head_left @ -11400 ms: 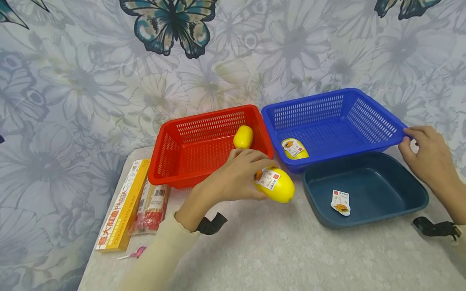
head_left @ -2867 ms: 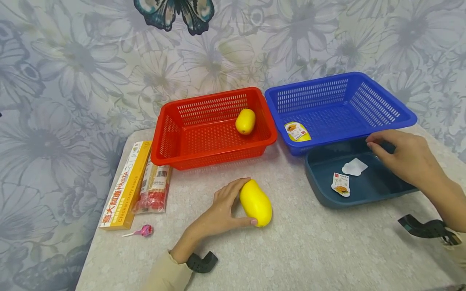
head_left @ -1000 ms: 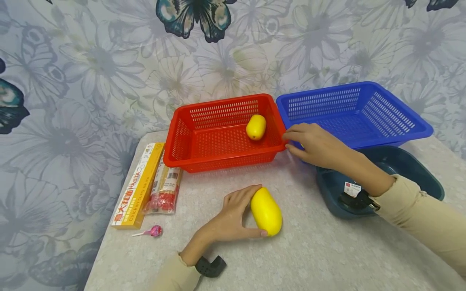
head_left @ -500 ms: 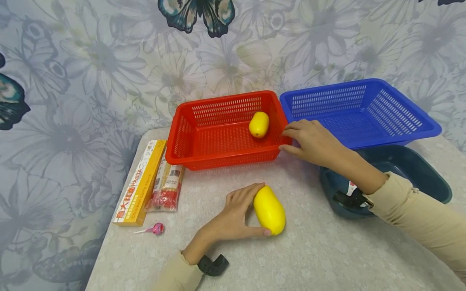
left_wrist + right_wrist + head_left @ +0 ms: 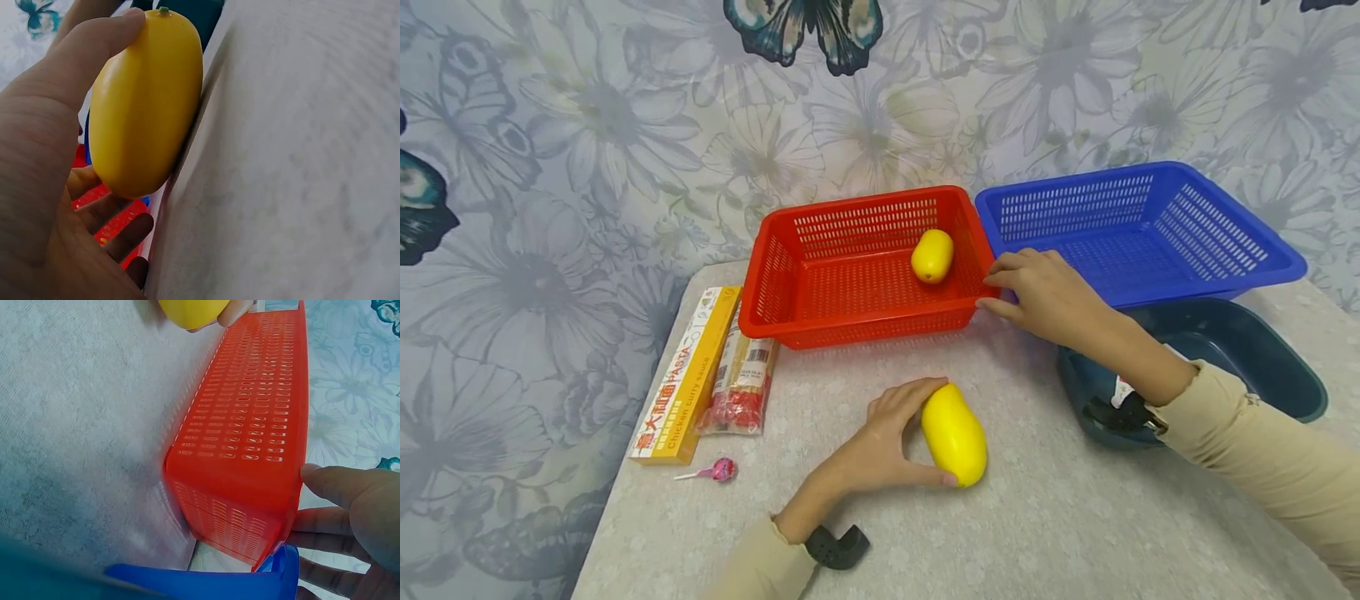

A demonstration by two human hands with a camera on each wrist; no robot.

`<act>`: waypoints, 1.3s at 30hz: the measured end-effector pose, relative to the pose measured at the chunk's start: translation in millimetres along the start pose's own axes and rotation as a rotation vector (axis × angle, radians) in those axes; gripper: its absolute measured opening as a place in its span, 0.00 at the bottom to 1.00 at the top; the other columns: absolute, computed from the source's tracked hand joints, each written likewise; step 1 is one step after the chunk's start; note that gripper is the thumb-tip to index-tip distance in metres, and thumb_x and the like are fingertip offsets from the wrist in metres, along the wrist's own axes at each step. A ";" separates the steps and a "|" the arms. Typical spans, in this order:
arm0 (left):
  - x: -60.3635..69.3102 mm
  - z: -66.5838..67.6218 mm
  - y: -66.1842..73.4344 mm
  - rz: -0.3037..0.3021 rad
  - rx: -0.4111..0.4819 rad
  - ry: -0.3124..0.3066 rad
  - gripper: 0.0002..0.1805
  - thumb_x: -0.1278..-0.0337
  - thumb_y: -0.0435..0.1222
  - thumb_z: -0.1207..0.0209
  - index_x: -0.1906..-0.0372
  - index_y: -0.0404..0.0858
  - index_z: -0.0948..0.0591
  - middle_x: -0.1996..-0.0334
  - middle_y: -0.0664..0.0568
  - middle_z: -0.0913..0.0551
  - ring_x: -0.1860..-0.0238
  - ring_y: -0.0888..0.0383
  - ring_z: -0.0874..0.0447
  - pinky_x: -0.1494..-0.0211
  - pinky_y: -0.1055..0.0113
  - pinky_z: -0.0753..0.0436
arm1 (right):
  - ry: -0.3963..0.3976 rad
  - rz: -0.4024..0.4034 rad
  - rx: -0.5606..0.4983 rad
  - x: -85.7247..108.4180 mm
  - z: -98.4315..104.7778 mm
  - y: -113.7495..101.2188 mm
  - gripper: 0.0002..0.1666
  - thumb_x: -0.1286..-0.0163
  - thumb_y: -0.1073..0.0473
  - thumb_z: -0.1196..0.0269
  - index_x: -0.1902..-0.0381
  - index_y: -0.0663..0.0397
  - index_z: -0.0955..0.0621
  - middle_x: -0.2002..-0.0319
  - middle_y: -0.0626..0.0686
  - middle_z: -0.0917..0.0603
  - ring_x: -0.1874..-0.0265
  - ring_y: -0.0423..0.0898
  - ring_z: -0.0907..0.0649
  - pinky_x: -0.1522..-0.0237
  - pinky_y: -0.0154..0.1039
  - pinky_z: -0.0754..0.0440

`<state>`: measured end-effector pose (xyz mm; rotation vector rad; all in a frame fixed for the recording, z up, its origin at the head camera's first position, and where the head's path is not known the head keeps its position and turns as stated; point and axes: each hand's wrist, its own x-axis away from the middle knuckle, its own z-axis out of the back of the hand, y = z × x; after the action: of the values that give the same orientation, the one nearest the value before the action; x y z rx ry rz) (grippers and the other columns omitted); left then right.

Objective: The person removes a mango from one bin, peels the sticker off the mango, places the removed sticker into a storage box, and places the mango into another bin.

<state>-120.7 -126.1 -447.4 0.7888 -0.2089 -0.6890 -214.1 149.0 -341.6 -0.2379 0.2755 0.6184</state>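
A yellow mango-shaped fruit [image 5: 954, 435] lies on the table, pinched between the thumb and fingers of my left hand [image 5: 880, 446]. The left wrist view shows the thumb near the stem end of the fruit [image 5: 147, 106]. My right hand [image 5: 1048, 296] is at the near right corner of the red basket [image 5: 865, 321]; in the right wrist view the thumb of that hand [image 5: 369, 519] touches the rim of the red basket [image 5: 237, 425], with the other fingers at its outer side. Another yellow fruit [image 5: 932, 256] lies inside the red basket, toward its right end.
The blue basket [image 5: 1097, 242] adjoins the red one. A dark teal tub [image 5: 1247, 342] sits before it, with a label [image 5: 1121, 392] partly hidden by the right arm. At the left lie a pasta box [image 5: 685, 379], a clear packet [image 5: 741, 383] and a lollipop [image 5: 723, 470].
My right hand has moved left from over the teal tub to the red basket's corner. Earlier my left hand held a labelled fruit; the one held now shows no label. The last half second shows little movement.
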 end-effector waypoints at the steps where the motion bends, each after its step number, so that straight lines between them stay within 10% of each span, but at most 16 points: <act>1: -0.3 -0.4 0.5 -0.002 0.009 0.000 0.61 0.62 0.63 0.26 0.21 0.56 0.45 0.25 0.70 0.46 0.26 0.60 0.49 0.31 0.45 0.46 | 0.000 0.000 -0.004 0.6 -0.4 0.2 0.18 0.36 0.53 0.28 0.57 0.63 0.12 0.58 0.57 0.15 0.58 0.57 0.19 0.54 0.54 0.23; 21: -7.0 77.9 24.2 -0.074 0.130 0.171 0.59 0.60 0.50 0.21 0.22 0.60 0.43 0.26 0.67 0.43 0.34 0.62 0.35 0.34 0.48 0.29 | -0.027 -0.048 -0.033 -0.3 -0.1 -2.8 0.19 0.36 0.53 0.29 0.55 0.63 0.12 0.56 0.57 0.16 0.55 0.57 0.19 0.46 0.59 0.28; 31: -43.5 135.4 33.5 -0.099 0.053 0.247 0.55 0.58 0.49 0.22 0.24 0.64 0.41 0.28 0.71 0.41 0.34 0.65 0.38 0.32 0.47 0.32 | -0.020 -0.036 -0.047 1.8 -3.8 -1.2 0.18 0.35 0.53 0.29 0.55 0.63 0.12 0.58 0.56 0.16 0.55 0.56 0.19 0.46 0.61 0.29; 39: -68.6 169.1 29.3 0.012 -0.021 0.269 0.52 0.58 0.57 0.25 0.27 0.73 0.42 0.30 0.71 0.40 0.35 0.66 0.38 0.33 0.53 0.31 | -0.002 -0.007 -0.035 1.5 -5.0 -1.2 0.18 0.34 0.54 0.29 0.55 0.64 0.12 0.58 0.56 0.16 0.57 0.57 0.20 0.47 0.61 0.28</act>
<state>-229.5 -165.9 -303.4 0.8499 0.0375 -0.5660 -213.1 147.4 -346.7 -0.2721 0.2623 0.6173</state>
